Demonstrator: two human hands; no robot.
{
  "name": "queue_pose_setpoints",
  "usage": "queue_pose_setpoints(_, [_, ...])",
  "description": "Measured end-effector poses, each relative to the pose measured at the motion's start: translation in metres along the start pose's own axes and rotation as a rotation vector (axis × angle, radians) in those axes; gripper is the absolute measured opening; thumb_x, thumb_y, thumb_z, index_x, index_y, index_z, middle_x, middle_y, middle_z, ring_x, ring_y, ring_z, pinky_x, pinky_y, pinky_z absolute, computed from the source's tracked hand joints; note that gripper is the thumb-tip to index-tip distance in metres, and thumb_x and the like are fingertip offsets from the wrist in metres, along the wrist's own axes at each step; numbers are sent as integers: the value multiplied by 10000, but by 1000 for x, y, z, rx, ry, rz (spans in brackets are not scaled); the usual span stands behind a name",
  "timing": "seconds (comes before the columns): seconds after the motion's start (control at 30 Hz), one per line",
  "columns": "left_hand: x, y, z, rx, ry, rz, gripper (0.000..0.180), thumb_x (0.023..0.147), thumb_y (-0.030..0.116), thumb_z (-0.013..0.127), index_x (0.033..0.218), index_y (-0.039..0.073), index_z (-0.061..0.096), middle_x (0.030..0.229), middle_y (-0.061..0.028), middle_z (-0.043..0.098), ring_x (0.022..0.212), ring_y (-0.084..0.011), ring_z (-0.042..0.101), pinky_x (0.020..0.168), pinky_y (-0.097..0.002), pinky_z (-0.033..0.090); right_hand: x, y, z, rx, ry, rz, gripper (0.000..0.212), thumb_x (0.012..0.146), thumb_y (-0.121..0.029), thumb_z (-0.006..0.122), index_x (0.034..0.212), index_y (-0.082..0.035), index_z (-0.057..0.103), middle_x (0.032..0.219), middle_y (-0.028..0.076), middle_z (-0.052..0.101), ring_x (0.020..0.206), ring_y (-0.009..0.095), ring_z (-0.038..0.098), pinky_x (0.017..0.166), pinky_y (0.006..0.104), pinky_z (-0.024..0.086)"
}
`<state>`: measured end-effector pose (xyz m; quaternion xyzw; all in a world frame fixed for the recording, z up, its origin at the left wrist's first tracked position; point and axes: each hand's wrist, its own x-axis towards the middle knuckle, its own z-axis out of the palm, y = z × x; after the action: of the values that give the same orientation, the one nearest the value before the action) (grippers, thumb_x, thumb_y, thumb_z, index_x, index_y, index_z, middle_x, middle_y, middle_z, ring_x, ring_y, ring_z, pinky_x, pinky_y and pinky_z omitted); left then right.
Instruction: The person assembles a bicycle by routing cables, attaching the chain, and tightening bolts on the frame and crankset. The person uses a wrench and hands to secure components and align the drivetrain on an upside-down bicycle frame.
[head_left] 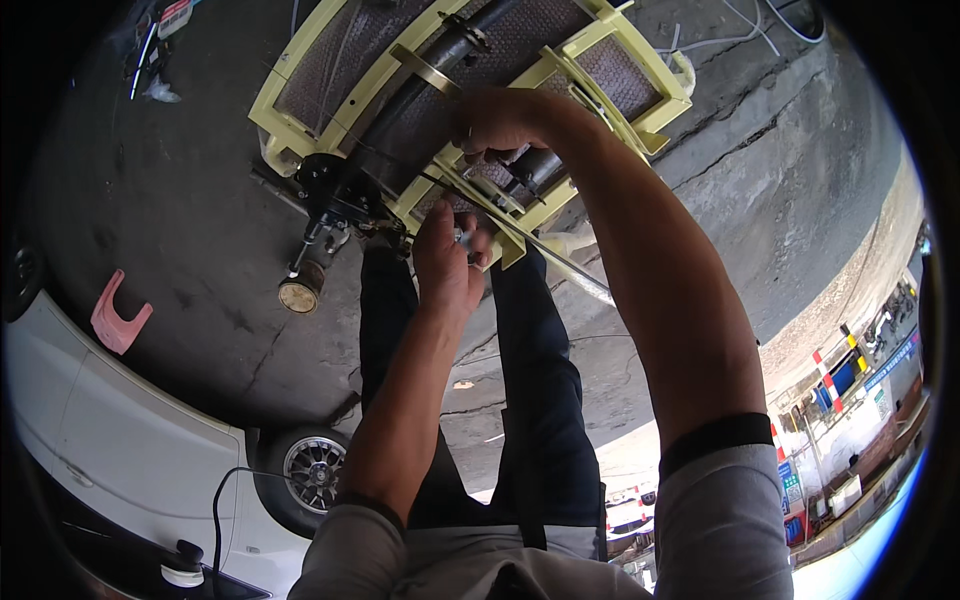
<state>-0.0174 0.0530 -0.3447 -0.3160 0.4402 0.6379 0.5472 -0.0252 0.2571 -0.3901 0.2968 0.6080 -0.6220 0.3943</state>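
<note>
Bubble-wrap (335, 62) lines a yellow frame (358, 96); left hand (447, 258) clamps a blurred grey piece (462, 239); right hand (505, 118): grip hidden, cannot tell.

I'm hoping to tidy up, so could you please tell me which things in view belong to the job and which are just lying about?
Likely the job:
pale yellow frame, with right hand and left hand at it
black tube on it

Probably unrelated:
pink plastic piece
white car
</note>
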Motion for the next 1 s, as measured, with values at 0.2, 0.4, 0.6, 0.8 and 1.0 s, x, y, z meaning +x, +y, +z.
queue_pose_setpoints(0.2, [-1,-2,-1,-23,45,-9,329,949,399,566,1142,135,537,766,19,481,622,-111,453,506,-259,341,13,4,2,-499,-52,-140,77,641,-56,629,637,16,602,550,92,561,515,158,562,485,315,434])
queue_pose_setpoints(0.4, [1,-6,-7,-38,-17,5,339,952,407,556,1158,137,551,769,18,469,627,-114,449,515,-260,347,18,17,8,-308,-30,-35,101,622,-57,652,689,16,633,581,115,603,512,199,596,500,336,465])
queue_pose_setpoints(0.6, [0,-6,-2,-48,73,-12,398,976,390,525,1237,90,514,735,20,464,550,-86,451,454,-242,335,10,2,12,-381,-7,-94,187,792,-101,554,819,41,672,683,187,659,639,265,674,613,386,529])
queue_pose_setpoints(0.8, [0,-1,2,-89,96,-58,374,972,381,536,1221,102,531,732,22,453,538,-87,435,449,-238,331,-1,-7,13,-388,17,-93,182,820,-104,545,782,25,667,630,153,643,593,221,643,579,385,495])
queue_pose_setpoints(1.0, [2,-4,-1,-27,99,-17,329,974,390,527,1129,99,532,725,13,452,531,-89,444,435,-244,331,7,8,6,-229,-48,-61,234,613,14,602,841,37,651,643,97,611,560,166,565,538,342,465])
